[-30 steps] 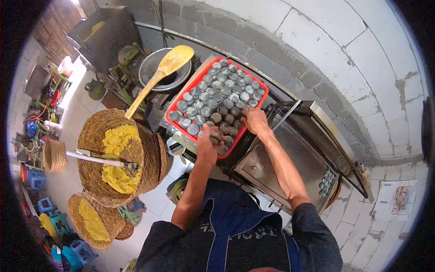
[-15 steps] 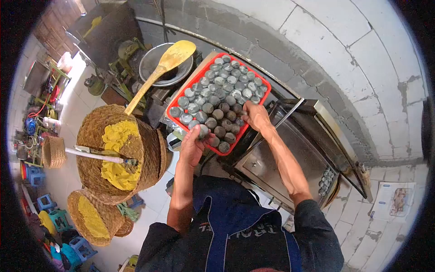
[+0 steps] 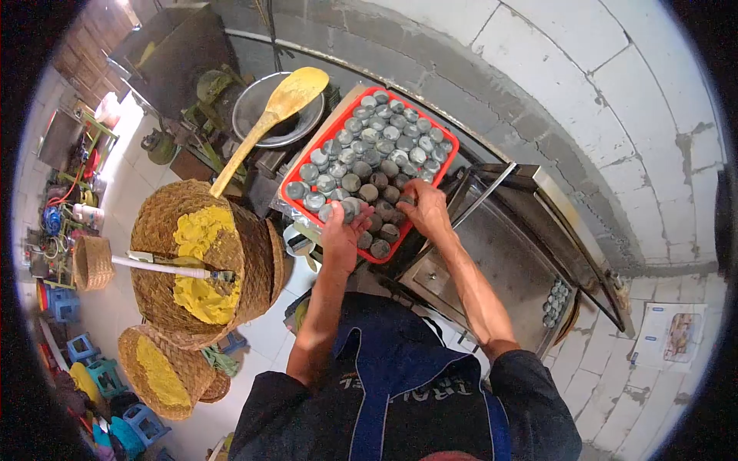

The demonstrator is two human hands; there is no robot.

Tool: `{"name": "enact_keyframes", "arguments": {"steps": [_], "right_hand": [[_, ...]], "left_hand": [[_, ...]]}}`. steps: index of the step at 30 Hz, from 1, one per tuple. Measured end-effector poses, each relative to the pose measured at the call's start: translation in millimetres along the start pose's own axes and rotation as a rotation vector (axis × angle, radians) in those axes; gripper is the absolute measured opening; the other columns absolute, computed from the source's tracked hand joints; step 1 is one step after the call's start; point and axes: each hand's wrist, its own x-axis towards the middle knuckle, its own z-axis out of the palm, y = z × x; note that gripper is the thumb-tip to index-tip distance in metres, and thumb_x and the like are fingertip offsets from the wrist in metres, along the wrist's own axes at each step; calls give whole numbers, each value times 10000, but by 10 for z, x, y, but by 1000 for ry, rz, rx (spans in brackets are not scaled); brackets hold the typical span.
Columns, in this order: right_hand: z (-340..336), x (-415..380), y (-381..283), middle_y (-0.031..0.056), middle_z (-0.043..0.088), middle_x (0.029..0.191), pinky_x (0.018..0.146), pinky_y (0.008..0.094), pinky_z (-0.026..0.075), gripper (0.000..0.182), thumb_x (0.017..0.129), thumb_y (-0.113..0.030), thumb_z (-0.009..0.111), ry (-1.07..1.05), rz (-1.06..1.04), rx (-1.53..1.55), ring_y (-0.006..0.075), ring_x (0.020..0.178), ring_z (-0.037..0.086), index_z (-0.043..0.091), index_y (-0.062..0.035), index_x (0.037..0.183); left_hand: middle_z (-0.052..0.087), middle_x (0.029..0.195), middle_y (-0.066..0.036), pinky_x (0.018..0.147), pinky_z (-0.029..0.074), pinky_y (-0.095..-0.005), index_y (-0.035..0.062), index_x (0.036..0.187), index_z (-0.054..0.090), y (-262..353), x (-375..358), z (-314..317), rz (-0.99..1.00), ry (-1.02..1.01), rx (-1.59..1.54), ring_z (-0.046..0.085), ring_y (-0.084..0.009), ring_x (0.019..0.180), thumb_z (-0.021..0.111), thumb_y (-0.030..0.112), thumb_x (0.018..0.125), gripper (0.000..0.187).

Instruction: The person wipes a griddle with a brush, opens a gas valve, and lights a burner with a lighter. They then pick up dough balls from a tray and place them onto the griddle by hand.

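Your left hand (image 3: 345, 233) is curled palm-up over the near edge of the red tray (image 3: 456, 146), thumb and fingers closed around at least two rounded grey pieces (image 3: 336, 209); the cupped shape presumably lets several sit together without slipping. Your right hand (image 3: 427, 209) reaches in over the opposite edge, fingers bent down onto the dark pieces (image 3: 368, 193); you seem to have fingertips on one, but I cannot tell whether it is pinched or only touched. The rest lie inside the tray, packed close, and its raised rim probably stops them rolling off. About a dozen dark ones show near your hands; the paler ones (image 3: 384, 132) fill the far part, several dozen, too overlapped to count exactly. To your right, one hinged lid (image 3: 580, 234) stands raised, leaving the metal plate (image 3: 523, 269) exposed, with one small cluster (image 3: 556, 303) of grey pieces at its far end, too tiny to number. To your left, one wooden paddle (image 3: 300, 88) has its blade over the single metal bowl (image 3: 244, 100) and its handle's end at the large basket (image 3: 165, 315), likely using both as supports. Two baskets hold yellow paste, that one and the smaller basket (image 3: 191, 359) below; one pale-handled brush (image 3: 161, 265) lies across the large one.
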Motion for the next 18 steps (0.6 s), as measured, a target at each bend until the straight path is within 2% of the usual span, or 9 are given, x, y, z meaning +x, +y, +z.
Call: {"name": "enact_keyframes", "arguments": {"steps": [1,2,4,6,8,9,12,15,18], "right_hand": [[18,-28,-40,130,647,952,873,436,499,450,778,-252,801,93,-20,102,316,819,655,614,-31,1123],[14,-69,-151,130,647,952,873,436,499,450,778,-252,801,95,-21,102,316,819,655,614,-31,1123],[21,-205,-419,112,641,855,713,337,534,448,782,-209,805,339,-203,239,257,811,649,620,-35,1151],[5,-219,-539,126,642,827,778,375,520,457,796,-258,795,223,-110,393,287,890,665,615,17,1114],[76,-77,-432,162,661,892,792,368,509,484,844,-316,755,244,247,686,292,934,661,609,49,1126],[150,35,-289,162,661,892,792,368,509,484,844,-316,755,241,245,684,292,934,661,609,49,1126],[785,435,438,219,678,1017,826,374,499,573,852,-384,729,71,575,610,307,1001,655,604,94,1141],[1276,656,634,275,661,1111,849,413,491,612,824,-393,732,331,663,868,357,1049,648,606,124,1126],[1079,640,276,296,647,1134,895,454,474,570,814,-356,728,380,841,645,405,1101,619,623,139,1076]], "left_hand": [[651,1063,-100,825,499,-386,53,1195,549,-69,27,22,19,47,7,652,-233,929,448,450,1022,444],[651,1063,-100,825,499,-386,53,1195,549,-134,62,78,19,45,7,652,-233,929,448,450,1022,444],[654,1067,-95,799,498,-377,70,1188,558,-262,129,195,48,215,-50,653,-230,945,397,470,1031,459],[654,1041,-92,751,497,-367,76,1158,563,-212,104,395,-10,188,-200,647,-227,909,382,476,1030,457],[654,1015,-88,702,496,-358,82,1129,568,-220,149,356,-66,164,-354,641,-224,873,367,482,1029,458],[647,981,-88,656,488,-353,85,1097,567,-263,253,176,-89,149,-387,621,-222,824,362,478,1025,449],[629,925,-88,592,476,-343,84,1049,561,-137,302,74,-100,137,-398,581,-219,745,364,468,1019,432],[619,906,-86,579,473,-340,78,1044,558,-53,297,1,-85,63,-430,564,-219,719,371,467,1015,433],[624,916,-84,583,473,-339,70,1068,563,-14,263,-77,-67,53,-460,567,-220,724,374,475,1013,450]]}}
